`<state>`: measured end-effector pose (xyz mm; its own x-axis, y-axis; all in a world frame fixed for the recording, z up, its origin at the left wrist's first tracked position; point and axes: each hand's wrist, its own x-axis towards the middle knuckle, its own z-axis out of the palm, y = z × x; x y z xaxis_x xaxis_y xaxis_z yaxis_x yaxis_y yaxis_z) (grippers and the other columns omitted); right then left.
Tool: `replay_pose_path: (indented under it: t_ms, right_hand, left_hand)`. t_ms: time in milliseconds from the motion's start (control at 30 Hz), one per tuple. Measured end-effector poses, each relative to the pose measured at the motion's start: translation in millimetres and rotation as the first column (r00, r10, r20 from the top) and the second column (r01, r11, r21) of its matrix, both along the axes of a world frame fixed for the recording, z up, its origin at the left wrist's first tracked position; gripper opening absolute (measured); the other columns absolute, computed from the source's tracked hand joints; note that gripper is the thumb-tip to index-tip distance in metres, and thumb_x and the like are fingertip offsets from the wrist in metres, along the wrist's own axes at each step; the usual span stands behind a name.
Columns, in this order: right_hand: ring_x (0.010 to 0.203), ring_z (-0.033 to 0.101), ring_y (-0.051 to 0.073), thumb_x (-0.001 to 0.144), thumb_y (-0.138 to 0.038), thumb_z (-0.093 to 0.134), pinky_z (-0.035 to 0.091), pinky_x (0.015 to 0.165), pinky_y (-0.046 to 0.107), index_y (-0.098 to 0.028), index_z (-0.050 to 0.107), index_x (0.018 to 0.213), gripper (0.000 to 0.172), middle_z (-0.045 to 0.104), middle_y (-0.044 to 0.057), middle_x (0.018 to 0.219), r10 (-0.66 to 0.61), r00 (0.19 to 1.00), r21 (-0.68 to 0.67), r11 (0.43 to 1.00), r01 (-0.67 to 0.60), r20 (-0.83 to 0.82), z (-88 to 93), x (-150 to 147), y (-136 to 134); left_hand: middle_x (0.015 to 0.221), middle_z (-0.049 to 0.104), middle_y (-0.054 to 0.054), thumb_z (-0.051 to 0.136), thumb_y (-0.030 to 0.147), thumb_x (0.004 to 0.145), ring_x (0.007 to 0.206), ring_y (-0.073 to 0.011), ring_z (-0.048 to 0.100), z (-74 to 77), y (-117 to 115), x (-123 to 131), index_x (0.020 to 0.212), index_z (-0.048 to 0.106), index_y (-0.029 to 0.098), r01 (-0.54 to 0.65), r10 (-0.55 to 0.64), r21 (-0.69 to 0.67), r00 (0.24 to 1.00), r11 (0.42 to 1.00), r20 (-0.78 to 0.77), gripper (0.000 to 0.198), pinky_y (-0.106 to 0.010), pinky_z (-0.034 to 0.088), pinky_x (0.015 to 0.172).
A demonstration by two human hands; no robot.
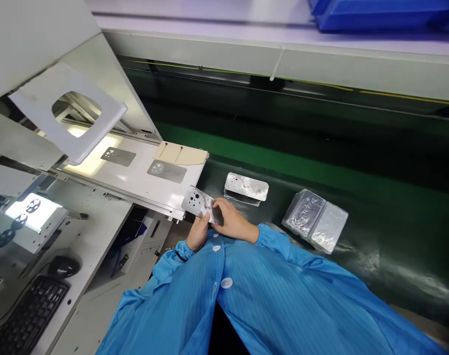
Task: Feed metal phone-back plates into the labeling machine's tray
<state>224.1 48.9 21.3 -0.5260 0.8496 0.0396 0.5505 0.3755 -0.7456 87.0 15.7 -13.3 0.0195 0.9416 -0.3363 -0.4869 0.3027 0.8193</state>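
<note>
A black keyboard point(30, 315) and mouse point(64, 266) lie near the edge of the white table point(86, 259). A blue object point(379, 15) rests near the pale shelf's point(217, 32) front edge.

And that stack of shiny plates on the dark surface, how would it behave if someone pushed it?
The stack would probably slip apart rather than slide as one block, since its edges look uneven. It seems unlikely to tip, lying low and flat. Each layer may be fairly stiff: the similar plate in the hands looks straight.
</note>
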Motion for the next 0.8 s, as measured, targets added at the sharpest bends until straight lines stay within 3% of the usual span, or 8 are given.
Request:
replay_pose_path:
  t_ms: [133, 300, 467, 667, 800]
  right_hand:
    - [0.116, 0.043, 0.026, 0.064, -0.015, 0.057, 0.038, 0.096, 0.038, -0.017, 0.045, 0.11, 0.047, 0.047, 0.012, 0.125, -0.181, 0.97, 0.094, 0.981, 0.168, 0.162, -6.9, 40, 13]
    - [0.117, 0.041, 0.031, 0.065, -0.013, 0.055, 0.04, 0.089, 0.043, -0.016, 0.046, 0.113, 0.048, 0.044, 0.015, 0.131, -0.4, 0.833, 0.175, 0.917, 0.359, 0.382, -11.2, 91, 41]
    - [0.115, 0.043, 0.031, 0.064, -0.009, 0.057, 0.043, 0.084, 0.043, -0.017, 0.048, 0.111, 0.048, 0.046, 0.014, 0.129, -0.371, 0.782, 0.162, 0.928, 0.337, 0.5, -24.3, 111, 60]
    - [0.129, 0.03, 0.034, 0.063, -0.021, 0.073, 0.032, 0.096, 0.056, -0.019, 0.049, 0.109, 0.052, 0.036, 0.013, 0.141, -0.258, 0.755, 0.102, 0.963, 0.248, 0.603, -47.7, 115, 72]
    - [0.114, 0.047, 0.029, 0.063, -0.021, 0.073, 0.033, 0.097, 0.047, -0.016, 0.052, 0.102, 0.045, 0.054, 0.013, 0.118, -0.244, 0.787, 0.159, 0.97, 0.186, 0.567, -48.0, 116, 81]
  left_hand:
    - [0.144, 0.038, -0.008, 0.067, 0.037, 0.073, 0.131, -0.0231, 0.036, -1.0, -2, 6, 0.135, 0.034, 0.028, 0.076, -0.074, 0.087, 0.997, 0.993, -0.024, 0.07, -0.036, 0.035, 0.102]
    - [0.137, 0.046, -0.01, 0.065, 0.03, 0.075, 0.125, -0.0224, 0.043, -4.3, -3, 8, 0.13, 0.039, 0.027, 0.164, -0.16, 0.044, 0.984, 0.985, -0.083, 0.06, -0.037, 0.038, 0.097]
    - [0.128, 0.052, -0.01, 0.07, 0.028, 0.07, 0.116, -0.0226, 0.05, -2.0, -2, 11, 0.123, 0.047, 0.025, 0.16, -0.158, 0.011, 0.983, 0.987, -0.089, 0.058, -0.037, 0.041, 0.093]
    - [0.122, 0.057, -0.01, 0.071, 0.03, 0.069, 0.108, -0.0219, 0.054, -4.9, -3, 9, 0.119, 0.05, 0.023, 0.164, -0.164, -0.005, 0.983, 0.986, -0.078, 0.055, -0.034, 0.045, 0.086]
    - [0.12, 0.057, -0.01, 0.071, 0.032, 0.068, 0.105, -0.0213, 0.056, -5.7, -4, 8, 0.118, 0.051, 0.022, 0.158, -0.159, -0.021, 0.984, 0.987, -0.084, 0.055, -0.033, 0.045, 0.084]
